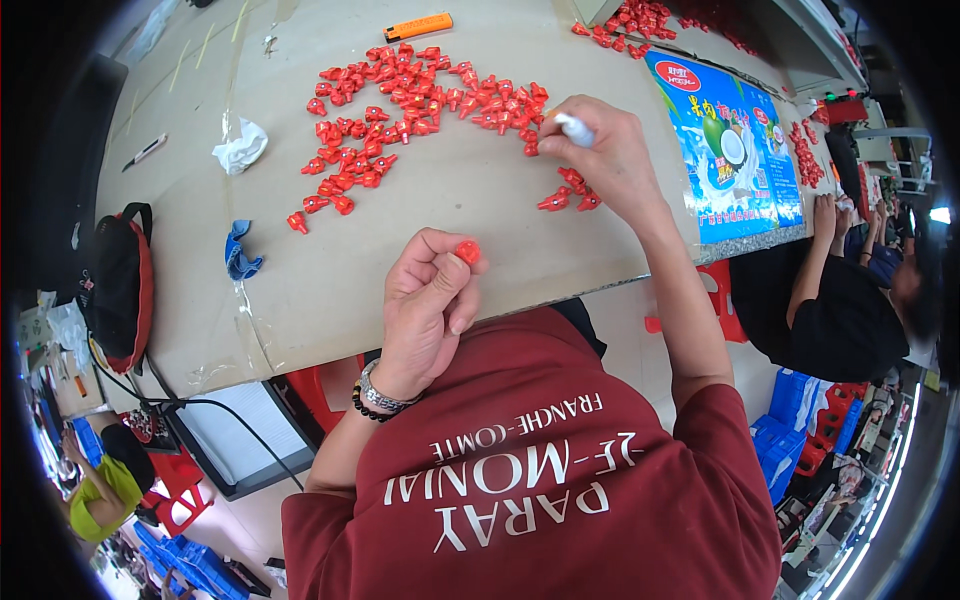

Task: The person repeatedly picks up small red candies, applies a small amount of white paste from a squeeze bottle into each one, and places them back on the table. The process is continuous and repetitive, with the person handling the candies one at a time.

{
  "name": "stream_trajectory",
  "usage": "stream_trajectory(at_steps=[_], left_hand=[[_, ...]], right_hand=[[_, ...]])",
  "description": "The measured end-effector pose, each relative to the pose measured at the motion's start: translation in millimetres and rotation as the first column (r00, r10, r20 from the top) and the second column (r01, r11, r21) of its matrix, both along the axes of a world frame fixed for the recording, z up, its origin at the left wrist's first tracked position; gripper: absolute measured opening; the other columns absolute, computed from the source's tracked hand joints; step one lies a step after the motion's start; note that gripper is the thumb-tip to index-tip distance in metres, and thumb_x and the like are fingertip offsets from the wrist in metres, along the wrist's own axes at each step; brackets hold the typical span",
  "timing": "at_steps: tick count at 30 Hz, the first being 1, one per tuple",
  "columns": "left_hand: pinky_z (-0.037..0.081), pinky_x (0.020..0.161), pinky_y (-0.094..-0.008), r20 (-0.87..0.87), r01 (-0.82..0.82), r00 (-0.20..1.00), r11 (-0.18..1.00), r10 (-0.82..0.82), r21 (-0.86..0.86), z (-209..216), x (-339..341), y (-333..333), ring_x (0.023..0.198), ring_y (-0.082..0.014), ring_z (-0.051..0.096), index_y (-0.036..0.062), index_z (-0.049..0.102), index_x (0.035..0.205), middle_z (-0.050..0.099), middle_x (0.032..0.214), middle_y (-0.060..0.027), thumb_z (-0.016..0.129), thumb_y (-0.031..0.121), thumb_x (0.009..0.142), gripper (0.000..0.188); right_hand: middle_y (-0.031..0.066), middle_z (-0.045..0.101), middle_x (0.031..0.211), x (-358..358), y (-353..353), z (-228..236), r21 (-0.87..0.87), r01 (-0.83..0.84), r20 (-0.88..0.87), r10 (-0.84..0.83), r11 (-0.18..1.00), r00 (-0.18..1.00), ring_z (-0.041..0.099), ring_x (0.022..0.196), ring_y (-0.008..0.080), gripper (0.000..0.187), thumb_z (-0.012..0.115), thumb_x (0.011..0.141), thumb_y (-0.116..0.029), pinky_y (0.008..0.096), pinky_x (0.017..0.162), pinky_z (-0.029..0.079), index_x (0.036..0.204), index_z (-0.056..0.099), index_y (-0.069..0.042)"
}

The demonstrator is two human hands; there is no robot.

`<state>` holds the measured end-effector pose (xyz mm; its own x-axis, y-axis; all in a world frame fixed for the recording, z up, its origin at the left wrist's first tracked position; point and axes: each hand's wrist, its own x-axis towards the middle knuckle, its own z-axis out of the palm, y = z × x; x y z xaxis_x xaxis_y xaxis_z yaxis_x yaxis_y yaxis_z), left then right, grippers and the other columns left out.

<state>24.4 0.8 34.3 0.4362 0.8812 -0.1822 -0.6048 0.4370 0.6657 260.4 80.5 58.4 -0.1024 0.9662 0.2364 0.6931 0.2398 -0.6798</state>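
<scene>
Between the thumb and fingers of my left hand point(428, 295) is a small red plastic piece point(467, 252), held just above the table's near edge. My right hand point(612, 150) is raised farther out and to the right, its fingers closed round a small white tube point(574, 129); its exact kind is partly hidden by the fingers. Beyond my hands lies a loose spread of small red plastic pieces point(405, 100) on the beige table point(470, 200). A smaller group of the same red pieces point(570, 190) rests just below my right hand.
An orange cutter-like tool point(418, 27) lies at the far side. Crumpled white tissue point(240, 146), a blue scrap point(241, 250), a pen point(145, 152) and a black-red bag point(122, 285) are on the left. A blue printed sheet point(720, 140) covers the right; a co-worker point(840, 310) sits past it.
</scene>
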Motion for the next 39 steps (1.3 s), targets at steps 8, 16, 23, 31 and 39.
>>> stream_trajectory(at_steps=[8,16,23,31,39], left_hand=[[0.026,0.040,-0.0181,-0.011,0.000,1.000,1.000,-0.001,-0.011,0.3,0.5,-0.1,0.045,-0.0039,0.037,0.0063,0.053,0.099,0.059,0.088,-0.0041,0.053,0.018,0.096,0.012],[0.027,0.040,-0.0179,0.005,-0.001,1.000,1.000,0.001,0.004,8.6,5.1,9.5,0.045,-0.0040,0.037,0.0064,0.053,0.099,0.060,0.089,-0.0047,0.054,0.019,0.095,0.013],[0.027,0.040,-0.0177,0.012,0.014,1.000,0.999,-0.015,0.029,14.4,11.4,15.1,0.045,-0.0040,0.038,0.0063,0.053,0.101,0.061,0.090,-0.0050,0.055,0.020,0.095,0.015],[0.031,0.043,-0.0169,0.032,-0.028,0.999,0.999,0.027,0.027,14.4,11.9,12.2,0.048,-0.0027,0.038,0.0027,0.054,0.101,0.063,0.093,-0.0059,0.054,0.013,0.095,0.013],[0.031,0.043,-0.0164,-0.058,-0.070,0.995,0.989,0.078,0.129,13.5,12.5,9.5,0.050,-0.0008,0.039,0.0010,0.054,0.102,0.066,0.093,-0.0078,0.055,0.008,0.093,0.011]], right_hand=[[0.0076,0.062,0.081,-12.2,-1.1,-4.1,0.029,-0.040,0.276,0.031,0.999,0.961,0.060,0.069,0.0214,0.020,0.070,0.071,0.001,0.0309,0.065,0.048,0.089,0.066,-0.004],[0.0024,0.063,0.079,-17.4,-24.2,17.4,-0.170,-0.098,-0.639,-0.034,0.981,0.768,0.061,0.073,0.0084,0.013,0.067,0.073,0.009,0.0221,0.054,0.053,0.081,0.066,-0.001],[0.0082,0.065,0.085,-29.3,-43.9,18.5,0.081,-0.116,-0.532,0.141,0.990,0.835,0.062,0.073,0.0127,0.020,0.071,0.066,0.014,0.0236,0.062,0.051,0.080,0.064,0.001],[0.0070,0.065,0.075,-48.8,-56.8,36.7,0.280,-0.124,-0.247,0.196,0.952,0.949,0.065,0.067,0.0172,0.018,0.074,0.064,0.005,0.0259,0.057,0.050,0.078,0.066,-0.003],[0.0072,0.066,0.078,-51.0,-61.2,30.4,0.337,-0.186,-0.150,0.248,0.923,0.957,0.064,0.071,0.0180,0.020,0.078,0.064,0.001,0.0269,0.060,0.049,0.081,0.068,-0.004]])
